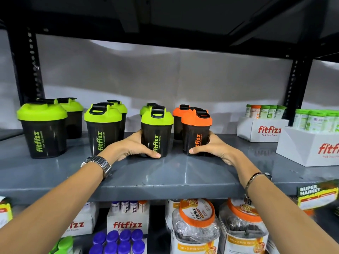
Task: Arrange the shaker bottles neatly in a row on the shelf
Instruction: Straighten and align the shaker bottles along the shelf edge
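Several black shaker bottles stand upright on the grey shelf (pixel 165 176) in two rows. The front row, left to right, holds three green-lidded bottles (pixel 43 129), (pixel 103 130), (pixel 156 125) and an orange-lidded bottle (pixel 196 129). Behind each stands a partly hidden bottle of the same lid colour. My left hand (pixel 135 146) grips the base of the third green-lidded bottle from its left side. My right hand (pixel 213 146) grips the base of the front orange-lidded bottle from its right side. A small gap separates these two bottles.
White display boxes (pixel 262 130), (pixel 304 147) with green tubes stand on the shelf at the right. Black uprights (pixel 27 66), (pixel 297 85) and an upper shelf frame the space. Below the shelf are jars (pixel 196 224), boxes and purple-capped tubes (pixel 119 241). A price tag (pixel 317 195) hangs at the front right edge.
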`<control>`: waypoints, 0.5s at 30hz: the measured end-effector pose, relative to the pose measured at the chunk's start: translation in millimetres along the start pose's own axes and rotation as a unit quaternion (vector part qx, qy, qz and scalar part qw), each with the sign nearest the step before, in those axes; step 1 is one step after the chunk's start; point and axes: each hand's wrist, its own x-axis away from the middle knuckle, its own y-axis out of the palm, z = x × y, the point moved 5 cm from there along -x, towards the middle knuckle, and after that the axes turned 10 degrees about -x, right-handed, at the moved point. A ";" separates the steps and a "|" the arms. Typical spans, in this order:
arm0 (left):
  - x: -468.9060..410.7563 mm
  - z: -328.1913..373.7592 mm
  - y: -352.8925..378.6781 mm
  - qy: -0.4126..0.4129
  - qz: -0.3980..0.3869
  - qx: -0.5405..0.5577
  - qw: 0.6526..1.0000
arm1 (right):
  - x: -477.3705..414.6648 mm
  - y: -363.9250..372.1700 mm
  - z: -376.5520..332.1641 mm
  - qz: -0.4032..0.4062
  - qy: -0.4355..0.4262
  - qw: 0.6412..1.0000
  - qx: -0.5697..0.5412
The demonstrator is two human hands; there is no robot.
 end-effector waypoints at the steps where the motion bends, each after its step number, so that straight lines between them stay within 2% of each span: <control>1: 2.5 1.7 0.8 -0.001 -0.004 -0.002 1.000 | 0.0 0.4 0.0 -0.004 0.001 1.000 0.003; 4: 14.5 3.8 1.3 -0.023 -0.030 -0.006 0.999 | 5.6 4.4 -2.3 -0.031 0.021 0.999 0.021; 6: 28.5 3.7 1.7 -0.044 -0.054 -0.023 0.997 | 17.0 -0.9 -3.0 -0.015 0.026 0.999 0.034; 8: 58.8 -3.5 -10.5 -0.047 -0.058 -0.036 0.997 | 30.4 -7.0 -5.2 0.071 0.011 0.996 0.046; 10: 94.7 -9.6 -32.1 -0.010 -0.029 -0.039 0.999 | 51.8 -14.0 -14.2 0.200 -0.065 0.975 0.067; 12: 128.2 -18.2 -72.4 0.047 0.079 -0.032 0.995 | 82.5 3.2 -38.2 0.299 -0.192 0.934 0.030; 13: 140.7 -25.9 -97.6 0.066 0.170 -0.021 0.983 | 96.7 21.8 -52.1 0.307 -0.242 0.920 -0.013; 15: 160.5 -48.5 -149.1 0.063 0.368 -0.024 0.927 | 111.5 77.7 -78.2 0.234 -0.289 0.926 -0.066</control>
